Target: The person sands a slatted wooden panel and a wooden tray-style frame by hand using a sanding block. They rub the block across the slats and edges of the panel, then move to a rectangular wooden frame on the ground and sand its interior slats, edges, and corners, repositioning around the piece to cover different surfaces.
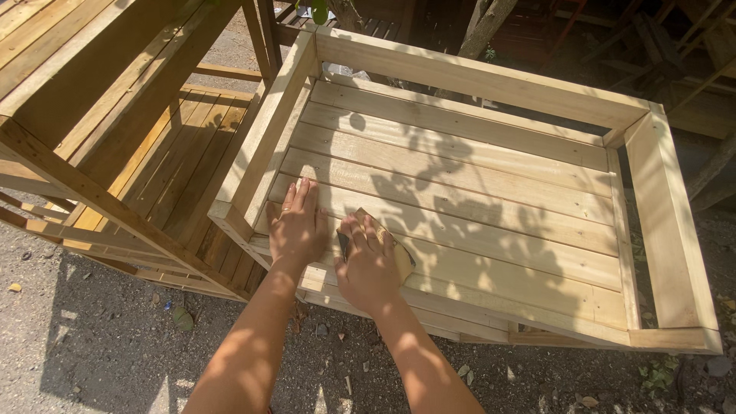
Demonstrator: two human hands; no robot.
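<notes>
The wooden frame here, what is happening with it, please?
A person leans over a shallow wooden tray made of pale planks, standing on gravel ground. The left hand lies flat on the planks near the corner. The right hand presses a tan sanding pad onto a plank. Darker wooden frames stand to the left.

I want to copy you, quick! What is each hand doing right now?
Left hand: open, flat on the wooden slats, holding nothing.
Right hand: closed over a sanding pad, pressing it on the slats.

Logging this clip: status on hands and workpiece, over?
Left hand flat on wooden tray. Right hand pressing sanding pad on slats. Nothing in the way.
</notes>
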